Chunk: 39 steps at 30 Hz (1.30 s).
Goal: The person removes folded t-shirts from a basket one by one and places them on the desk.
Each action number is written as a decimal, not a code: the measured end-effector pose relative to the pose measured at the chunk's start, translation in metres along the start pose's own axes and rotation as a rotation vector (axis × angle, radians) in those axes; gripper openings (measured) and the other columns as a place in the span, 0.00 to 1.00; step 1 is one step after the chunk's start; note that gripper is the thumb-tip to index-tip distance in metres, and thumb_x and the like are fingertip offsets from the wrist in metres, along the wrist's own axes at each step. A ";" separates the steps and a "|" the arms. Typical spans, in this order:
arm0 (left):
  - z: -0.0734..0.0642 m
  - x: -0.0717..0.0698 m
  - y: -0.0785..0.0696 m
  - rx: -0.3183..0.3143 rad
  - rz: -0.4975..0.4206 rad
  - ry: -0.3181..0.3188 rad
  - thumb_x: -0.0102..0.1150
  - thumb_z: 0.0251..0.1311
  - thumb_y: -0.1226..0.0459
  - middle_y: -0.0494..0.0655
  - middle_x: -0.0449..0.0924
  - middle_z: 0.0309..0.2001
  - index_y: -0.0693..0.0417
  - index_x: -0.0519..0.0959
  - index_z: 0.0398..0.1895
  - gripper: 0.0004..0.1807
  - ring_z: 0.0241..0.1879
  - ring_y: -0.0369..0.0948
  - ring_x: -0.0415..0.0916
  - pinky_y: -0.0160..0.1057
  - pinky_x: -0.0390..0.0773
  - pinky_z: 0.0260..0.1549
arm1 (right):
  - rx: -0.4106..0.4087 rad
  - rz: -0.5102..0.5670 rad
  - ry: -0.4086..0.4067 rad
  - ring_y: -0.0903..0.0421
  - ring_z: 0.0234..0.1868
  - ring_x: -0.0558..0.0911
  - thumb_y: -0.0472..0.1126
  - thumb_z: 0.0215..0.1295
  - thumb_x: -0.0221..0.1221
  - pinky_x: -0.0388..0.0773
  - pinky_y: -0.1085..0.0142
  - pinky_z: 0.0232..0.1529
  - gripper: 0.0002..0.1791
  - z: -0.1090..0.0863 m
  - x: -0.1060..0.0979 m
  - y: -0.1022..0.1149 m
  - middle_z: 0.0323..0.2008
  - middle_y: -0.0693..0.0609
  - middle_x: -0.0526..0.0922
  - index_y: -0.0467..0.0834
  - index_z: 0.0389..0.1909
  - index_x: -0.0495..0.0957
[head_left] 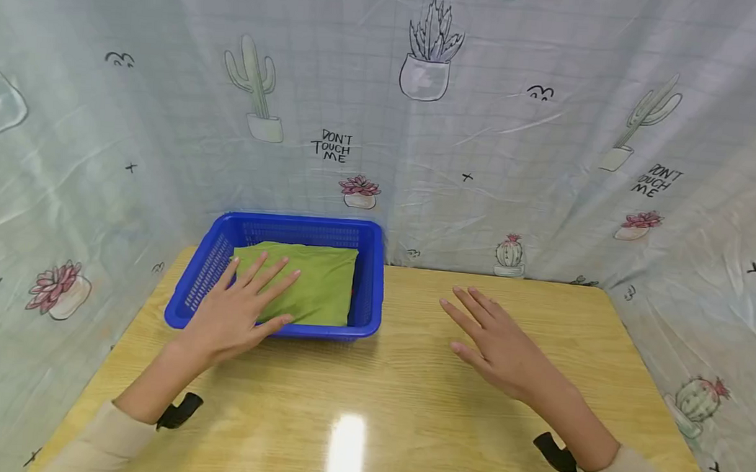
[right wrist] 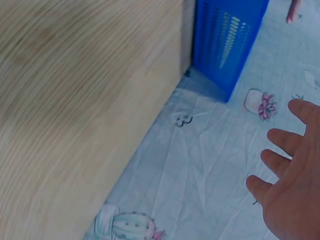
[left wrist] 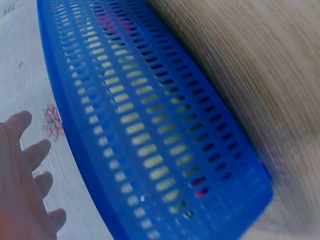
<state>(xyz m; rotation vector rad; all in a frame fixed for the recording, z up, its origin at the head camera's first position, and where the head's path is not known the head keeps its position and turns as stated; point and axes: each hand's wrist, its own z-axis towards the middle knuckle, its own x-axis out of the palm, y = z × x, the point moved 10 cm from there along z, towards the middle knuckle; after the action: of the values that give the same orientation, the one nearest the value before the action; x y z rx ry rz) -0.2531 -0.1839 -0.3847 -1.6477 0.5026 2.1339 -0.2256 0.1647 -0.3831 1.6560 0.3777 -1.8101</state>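
Observation:
A blue plastic basket (head_left: 369,279) stands at the back left of the table, and a green folded cloth-like piece (head_left: 316,283) lies in it. Over the basket's front left part my left hand (head_left: 233,321) hovers with its fingers spread and holds nothing. In the left wrist view that hand (left wrist: 22,180) appears above the rim of the basket (left wrist: 125,125), apart from it. To the right of the basket my right hand (head_left: 498,344) hangs in the air over the table, fingers straight, holding nothing. The right wrist view shows this hand (right wrist: 292,170) with fingers apart.
The wooden table (head_left: 419,412) extends in front of and right of the basket. A patterned curtain (head_left: 475,141) hangs behind the table and along both sides. Small red bits (left wrist: 201,191) show through the basket's slots; what they are cannot be told. Black straps (head_left: 180,411) sit at both wrists.

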 end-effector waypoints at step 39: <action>-0.059 0.008 0.061 -0.164 -0.087 0.060 0.51 0.71 0.39 0.53 0.52 0.80 0.39 0.55 0.82 0.40 0.79 0.60 0.43 0.67 0.38 0.73 | -0.151 0.175 0.011 0.49 0.81 0.48 0.61 0.81 0.41 0.54 0.47 0.76 0.34 0.073 0.035 0.078 0.82 0.52 0.48 0.61 0.82 0.47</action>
<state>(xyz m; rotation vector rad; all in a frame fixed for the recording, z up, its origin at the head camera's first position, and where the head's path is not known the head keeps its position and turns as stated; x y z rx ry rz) -0.2377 -0.2653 -0.4042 -1.7922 0.2738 2.1161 -0.2331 0.0530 -0.3888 1.5457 0.3539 -1.6047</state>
